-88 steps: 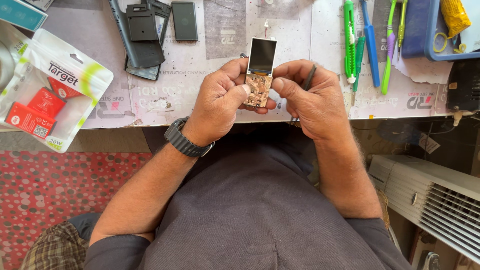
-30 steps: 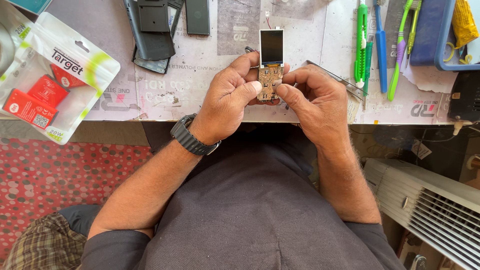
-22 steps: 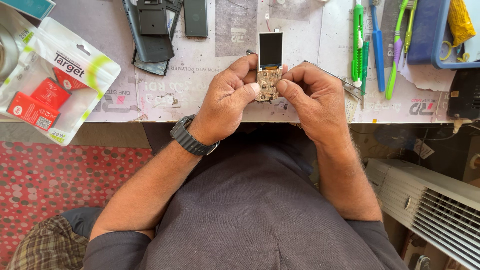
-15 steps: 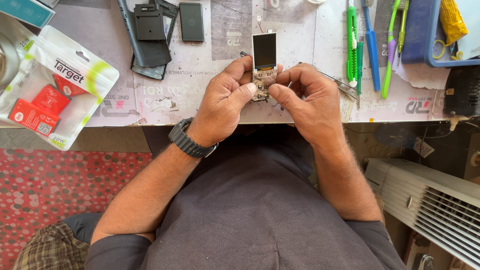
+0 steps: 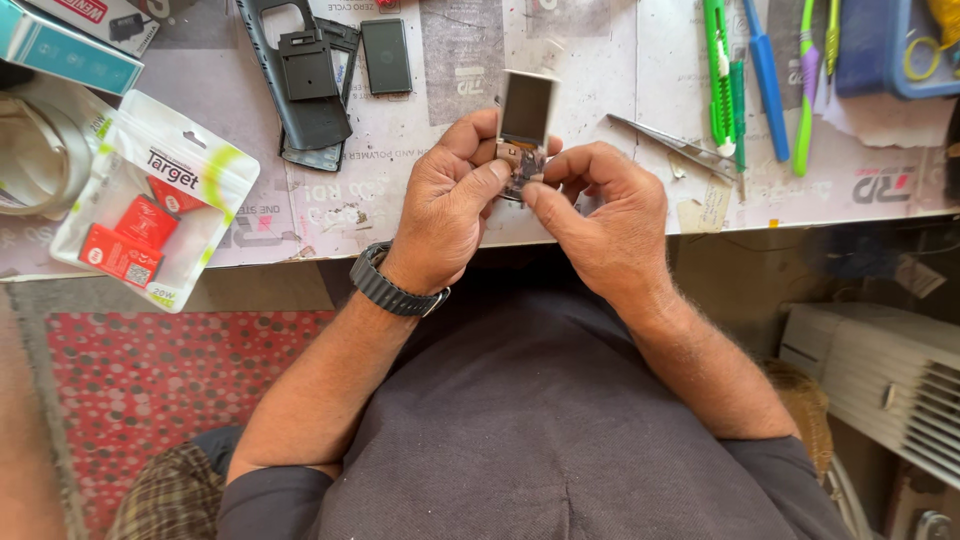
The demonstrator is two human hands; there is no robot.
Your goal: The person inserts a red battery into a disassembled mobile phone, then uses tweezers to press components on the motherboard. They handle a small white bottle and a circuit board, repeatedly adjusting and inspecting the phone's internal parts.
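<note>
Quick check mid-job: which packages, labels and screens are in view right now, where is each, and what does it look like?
Small phone screen: on the bare circuit board held in both hands at the table's front edge; upright rectangle, grey, unlit.
Plastic pouch: left on the table; white with green accents, red item inside.
Teal box: top-left corner; long, flat.
White box: top-left edge; red label.

Left of left hand (image 5: 450,205): bare worktop (image 5: 330,215), then white pouch (image 5: 150,200).
Ahead: dark phone shell (image 5: 305,90).
Right of right hand (image 5: 605,215): tweezers (image 5: 675,150), green cutter (image 5: 718,75).
</note>
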